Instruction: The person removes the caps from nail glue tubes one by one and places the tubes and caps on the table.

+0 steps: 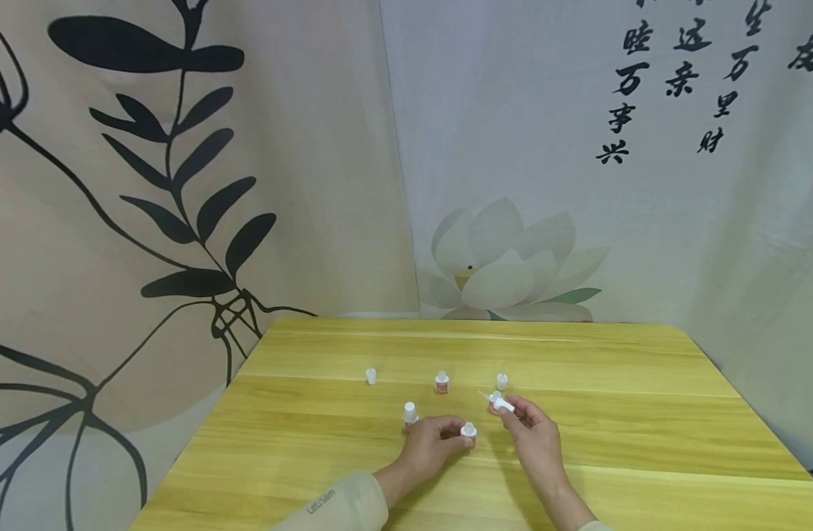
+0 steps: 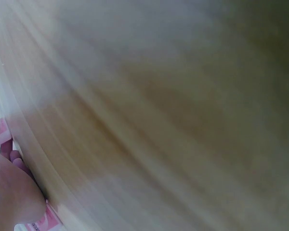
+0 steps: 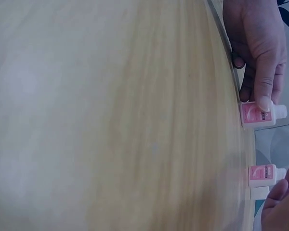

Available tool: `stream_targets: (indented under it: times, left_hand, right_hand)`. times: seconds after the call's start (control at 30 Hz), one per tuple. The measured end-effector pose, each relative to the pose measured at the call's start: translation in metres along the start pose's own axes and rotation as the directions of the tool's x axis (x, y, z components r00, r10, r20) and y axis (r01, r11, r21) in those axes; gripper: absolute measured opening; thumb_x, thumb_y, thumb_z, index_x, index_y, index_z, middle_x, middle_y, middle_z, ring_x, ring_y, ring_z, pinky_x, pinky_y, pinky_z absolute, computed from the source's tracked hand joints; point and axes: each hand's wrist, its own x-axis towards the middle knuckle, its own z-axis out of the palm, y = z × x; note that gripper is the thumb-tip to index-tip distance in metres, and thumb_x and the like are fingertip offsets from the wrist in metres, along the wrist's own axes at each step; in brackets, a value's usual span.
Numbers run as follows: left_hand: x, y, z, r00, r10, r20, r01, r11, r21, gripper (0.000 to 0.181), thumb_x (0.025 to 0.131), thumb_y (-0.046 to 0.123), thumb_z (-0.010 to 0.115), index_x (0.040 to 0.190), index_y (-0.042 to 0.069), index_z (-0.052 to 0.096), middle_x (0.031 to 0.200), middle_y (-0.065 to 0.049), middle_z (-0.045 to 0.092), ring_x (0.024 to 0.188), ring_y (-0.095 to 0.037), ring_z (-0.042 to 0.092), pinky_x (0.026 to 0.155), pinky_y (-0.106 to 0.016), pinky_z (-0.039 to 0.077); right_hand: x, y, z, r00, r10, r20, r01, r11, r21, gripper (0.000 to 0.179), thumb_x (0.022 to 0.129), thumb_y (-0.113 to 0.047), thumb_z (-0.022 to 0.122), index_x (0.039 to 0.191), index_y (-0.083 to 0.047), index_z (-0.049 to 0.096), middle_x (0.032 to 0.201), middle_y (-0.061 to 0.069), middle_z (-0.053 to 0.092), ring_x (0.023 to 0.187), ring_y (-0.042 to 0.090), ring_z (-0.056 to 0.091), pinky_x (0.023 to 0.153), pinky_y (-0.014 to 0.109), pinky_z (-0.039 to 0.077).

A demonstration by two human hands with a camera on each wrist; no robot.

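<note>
My left hand (image 1: 427,444) grips a small white bottle (image 1: 469,431) with a pink label, standing on the table with its narrow neck uncapped. In the right wrist view the thumb of that hand lies across the label of the same bottle (image 3: 250,115). Between thumb and fingers, my right hand (image 1: 534,436) pinches a white cap (image 1: 504,405) with a thin applicator tip pointing left. Partly hidden behind this cap is another bottle (image 1: 494,398). The left wrist view catches only part of the left hand (image 2: 12,192) at its edge, near pink labels.
A capped bottle (image 1: 410,413) stands left of the left hand. Farther back are an uncapped bottle (image 1: 442,383), a loose white cap (image 1: 371,376) and another white cap (image 1: 502,381). Behind the wooden table (image 1: 618,420) hangs a printed curtain (image 1: 326,184).
</note>
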Motion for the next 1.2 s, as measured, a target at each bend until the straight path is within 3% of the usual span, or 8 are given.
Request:
stream_targets:
  times: [0.3,0.63,0.93,1.03,1.2]
  left_hand:
    - [-0.0006,0.0006,-0.0003,1.0,-0.003,-0.001,0.003,1.0,-0.001,0.011,0.087,0.017,0.076,0.099,0.014,0.076,0.091,0.011,0.073,0.086,-0.003,0.065,0.079,-0.022,0.052]
    - [-0.0002,0.0008,-0.0008,1.0,-0.001,0.019,0.001,1.0,0.001,0.013,0.088,0.019,0.075,0.1,0.015,0.075,0.093,0.01,0.073,0.087,-0.003,0.065,0.08,-0.021,0.052]
    - [0.0003,-0.0012,-0.0003,1.0,0.002,0.018,-0.002,1.0,0.004,0.013,0.088,0.02,0.075,0.101,0.015,0.075,0.094,0.01,0.073,0.088,-0.003,0.066,0.08,-0.021,0.052]
    - [-0.0003,-0.0015,-0.0003,1.0,0.003,0.018,-0.003,1.0,0.005,0.013,0.088,0.02,0.075,0.101,0.015,0.075,0.094,0.01,0.073,0.088,-0.003,0.066,0.08,-0.022,0.052]
    - [-0.0004,-0.0014,-0.0001,1.0,0.0,0.017,0.0,1.0,0.002,0.014,0.088,0.021,0.075,0.101,0.015,0.075,0.094,0.01,0.073,0.087,-0.003,0.065,0.08,-0.021,0.052]
  right_hand:
    - [0.0003,0.0016,0.0004,1.0,0.004,0.003,-0.004,1.0,-0.005,0.03,0.096,-0.02,0.066,0.122,-0.006,0.065,0.114,0.011,0.071,0.112,0.03,0.059,0.095,0.04,0.047]
    - [-0.0009,-0.0002,0.0009,1.0,0.004,0.003,-0.004,1.0,-0.003,0.034,0.096,-0.019,0.066,0.125,-0.004,0.062,0.114,0.011,0.072,0.112,0.028,0.061,0.091,0.028,0.049]
    - [-0.0008,-0.0003,0.0,1.0,0.005,0.014,-0.004,1.0,-0.021,0.034,0.096,-0.022,0.066,0.126,-0.006,0.064,0.116,0.01,0.071,0.113,0.024,0.061,0.092,0.027,0.046]
    - [-0.0003,0.0003,0.0002,1.0,0.006,0.013,-0.006,1.0,-0.009,0.032,0.096,-0.019,0.065,0.125,-0.005,0.063,0.116,0.011,0.071,0.113,0.026,0.061,0.09,0.024,0.047]
    - [-0.001,-0.0001,0.0004,1.0,0.007,0.012,-0.007,1.0,0.013,0.032,0.096,-0.016,0.064,0.125,-0.003,0.061,0.116,0.012,0.07,0.113,0.029,0.061,0.092,0.028,0.048]
